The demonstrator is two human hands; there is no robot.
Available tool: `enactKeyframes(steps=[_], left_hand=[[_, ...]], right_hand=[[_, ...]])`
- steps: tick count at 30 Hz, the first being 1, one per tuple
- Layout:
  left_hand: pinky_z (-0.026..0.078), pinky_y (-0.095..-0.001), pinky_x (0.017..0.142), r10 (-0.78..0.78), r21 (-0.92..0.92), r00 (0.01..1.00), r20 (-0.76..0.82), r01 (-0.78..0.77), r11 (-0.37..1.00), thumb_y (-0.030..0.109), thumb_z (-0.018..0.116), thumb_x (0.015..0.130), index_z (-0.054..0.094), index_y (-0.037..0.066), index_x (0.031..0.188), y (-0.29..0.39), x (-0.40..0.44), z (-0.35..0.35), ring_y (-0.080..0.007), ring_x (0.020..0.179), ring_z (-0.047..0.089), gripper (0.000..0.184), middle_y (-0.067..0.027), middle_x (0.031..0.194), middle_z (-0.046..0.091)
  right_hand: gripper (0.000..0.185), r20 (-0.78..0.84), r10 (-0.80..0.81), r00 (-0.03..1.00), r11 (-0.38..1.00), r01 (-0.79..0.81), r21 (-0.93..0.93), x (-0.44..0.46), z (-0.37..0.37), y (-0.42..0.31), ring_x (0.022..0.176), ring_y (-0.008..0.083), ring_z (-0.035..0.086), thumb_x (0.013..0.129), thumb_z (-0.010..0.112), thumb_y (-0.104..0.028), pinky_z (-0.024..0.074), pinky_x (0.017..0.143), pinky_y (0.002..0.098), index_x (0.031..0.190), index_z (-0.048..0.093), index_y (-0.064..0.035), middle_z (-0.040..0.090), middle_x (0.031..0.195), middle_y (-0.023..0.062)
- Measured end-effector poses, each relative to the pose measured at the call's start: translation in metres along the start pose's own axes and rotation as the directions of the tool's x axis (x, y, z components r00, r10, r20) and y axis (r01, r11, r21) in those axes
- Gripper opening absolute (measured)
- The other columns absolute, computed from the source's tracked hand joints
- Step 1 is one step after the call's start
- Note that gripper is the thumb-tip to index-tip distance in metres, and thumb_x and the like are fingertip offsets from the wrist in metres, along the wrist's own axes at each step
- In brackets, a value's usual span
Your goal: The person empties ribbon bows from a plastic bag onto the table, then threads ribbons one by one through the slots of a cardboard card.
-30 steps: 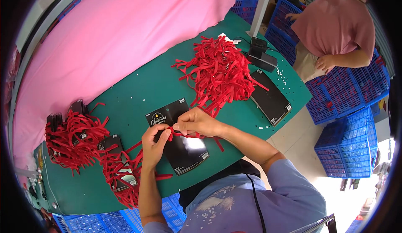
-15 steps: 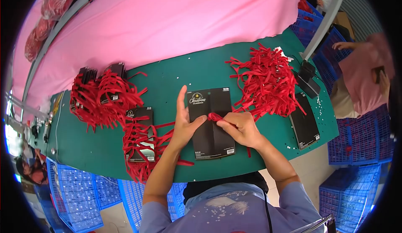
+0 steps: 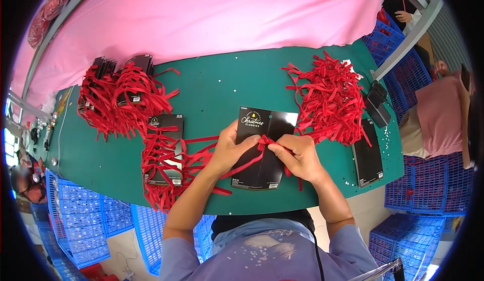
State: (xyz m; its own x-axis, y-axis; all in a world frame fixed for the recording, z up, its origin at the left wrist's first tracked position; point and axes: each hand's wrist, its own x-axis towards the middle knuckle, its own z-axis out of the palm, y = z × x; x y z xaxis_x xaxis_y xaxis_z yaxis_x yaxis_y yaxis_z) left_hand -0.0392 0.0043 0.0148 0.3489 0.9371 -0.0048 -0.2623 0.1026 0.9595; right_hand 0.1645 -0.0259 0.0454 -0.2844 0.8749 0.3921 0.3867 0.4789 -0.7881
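Note:
A black bow card [image 3: 257, 172] printed "Christmas Classics" is tilted in front of me, slightly turned. My left hand [image 3: 231, 152] grips its left edge, thumb on the front and fingers hidden behind. At the card's middle, a red ribbon bow [image 3: 263, 141] lies between my two thumbs. My right hand [image 3: 300, 156] pinches the bow's right side between thumb and forefinger. One ribbon tail runs down-left across the card. On the left lie more black cards [image 3: 175, 169] with red bows attached; to the right is a heap of loose red bows [image 3: 330, 99].
The green table [image 3: 201, 89] has a pink cloth [image 3: 212, 18] behind it. Stacked carded bows [image 3: 126, 94] stand at the back left. A plain black card [image 3: 368, 157] and a dark device [image 3: 377, 104] lie right. Blue crates [image 3: 408, 240] and a person in pink [image 3: 441, 114] are beyond.
My left fingers, formerly stretched along the card's edge, now curl behind it. The card has tilted, and a ribbon tail now shows down-left. My right hand keeps its pinch. The view has shifted slightly.

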Motion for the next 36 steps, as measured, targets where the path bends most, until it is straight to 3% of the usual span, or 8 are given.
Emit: enactKeyframes(steps=[8, 14, 20, 21, 24, 28, 33, 36], left_hand=[[0.051, -0.0289, 0.09, -0.106, -0.051, 0.994, -0.011, 0.106, 0.993, 0.004, 0.065, 0.092, 0.062, 0.003, 0.117, -0.004, -0.001, -0.003, -0.0104, 0.096, 0.064, 0.025, -0.0032, 0.105, 0.069], [0.045, -0.0308, 0.098, 0.069, -0.068, 0.998, -0.011, -0.07, 0.995, -0.002, 0.061, 0.089, 0.056, 0.002, 0.13, 0.01, 0.001, 0.009, -0.0134, 0.113, 0.057, 0.042, -0.0071, 0.123, 0.06], [0.043, -0.0308, 0.1, -0.017, -0.018, 0.991, 0.136, 0.02, 1.0, 0.002, 0.063, 0.089, 0.058, 0.003, 0.129, 0.003, 0.0, -0.001, -0.014, 0.116, 0.054, 0.04, -0.007, 0.126, 0.059], [0.045, -0.0297, 0.096, 0.153, 0.103, 0.977, 0.15, -0.17, 0.98, 0.004, 0.066, 0.089, 0.064, 0.002, 0.118, -0.002, 0.001, 0.001, -0.0136, 0.109, 0.057, 0.029, -0.0063, 0.117, 0.064], [0.046, -0.0286, 0.093, 0.046, 0.242, 0.992, 0.115, -0.073, 0.967, 0.006, 0.066, 0.091, 0.066, 0.0, 0.108, -0.011, 0.0, -0.008, -0.0134, 0.102, 0.06, 0.018, -0.0046, 0.104, 0.067], [0.049, -0.0284, 0.084, 0.249, 0.199, 0.966, -0.063, -0.232, 0.952, 0.005, 0.065, 0.091, 0.068, -0.001, 0.103, -0.009, 0.001, -0.008, -0.0137, 0.091, 0.064, 0.013, -0.0058, 0.097, 0.069], [0.05, -0.0294, 0.079, 0.359, 0.403, 0.933, -0.012, -0.324, 0.856, 0.004, 0.068, 0.087, 0.071, 0.001, 0.098, 0.003, -0.007, -0.001, -0.0155, 0.087, 0.064, 0.012, -0.0079, 0.094, 0.068], [0.049, -0.0296, 0.081, 0.396, 0.369, 0.917, 0.051, -0.386, 0.846, 0.002, 0.068, 0.085, 0.071, 0.002, 0.098, 0.003, -0.008, 0.002, -0.0151, 0.09, 0.064, 0.014, -0.0079, 0.097, 0.068]], right_hand=[[0.021, -0.024, -0.276, 0.961, 0.924, 0.258, -0.282, 0.002, 0.003, -0.002, 0.045, 0.0243, 0.048, 0.084, 0.075, -0.009, 0.034, 0.042, 0.0375, 0.071, 0.059, -0.0032, 0.049, 0.059, 0.0073], [0.018, -0.016, -0.362, 0.932, 0.886, 0.338, -0.318, 0.0, 0.009, -0.003, 0.044, 0.0269, 0.046, 0.081, 0.076, -0.008, 0.0323, 0.041, 0.0357, 0.072, 0.062, -0.0024, 0.046, 0.056, 0.0093], [0.025, -0.099, 0.053, 0.994, 0.997, -0.047, 0.06, -0.002, 0.005, 0.003, 0.047, 0.013, 0.044, 0.088, 0.071, -0.011, 0.0326, 0.044, 0.0313, 0.07, 0.059, 0.0, 0.047, 0.058, 0.0062], [0.027, -0.06, 0.116, 0.991, 0.984, -0.106, 0.143, -0.003, 0.003, 0.003, 0.052, 0.0061, 0.042, 0.092, 0.068, -0.012, 0.0323, 0.047, 0.0275, 0.07, 0.06, 0.0007, 0.051, 0.059, 0.0026], [0.028, 0.006, 0.177, 0.984, 0.924, -0.169, 0.343, -0.003, 0.003, 0.002, 0.055, 0.0038, 0.041, 0.094, 0.068, -0.013, 0.0316, 0.048, 0.0262, 0.07, 0.061, 0.0002, 0.052, 0.06, -0.0011], [0.029, 0.064, 0.194, 0.979, 0.926, -0.204, 0.318, -0.003, 0.0, 0.004, 0.056, 0.0018, 0.04, 0.094, 0.067, -0.012, 0.0301, 0.048, 0.026, 0.069, 0.06, 0.0003, 0.052, 0.06, -0.0027], [0.023, -0.163, -0.18, 0.97, 0.957, 0.134, -0.257, 0.004, 0.007, 0.005, 0.043, 0.0235, 0.044, 0.084, 0.074, -0.005, 0.0316, 0.042, 0.0349, 0.069, 0.057, -0.0018, 0.046, 0.056, 0.0092], [0.023, -0.151, -0.297, 0.943, 0.886, 0.213, -0.412, 0.005, 0.003, 0.007, 0.043, 0.0227, 0.045, 0.082, 0.076, -0.005, 0.0318, 0.041, 0.0359, 0.069, 0.057, -0.0024, 0.045, 0.056, 0.0078]])
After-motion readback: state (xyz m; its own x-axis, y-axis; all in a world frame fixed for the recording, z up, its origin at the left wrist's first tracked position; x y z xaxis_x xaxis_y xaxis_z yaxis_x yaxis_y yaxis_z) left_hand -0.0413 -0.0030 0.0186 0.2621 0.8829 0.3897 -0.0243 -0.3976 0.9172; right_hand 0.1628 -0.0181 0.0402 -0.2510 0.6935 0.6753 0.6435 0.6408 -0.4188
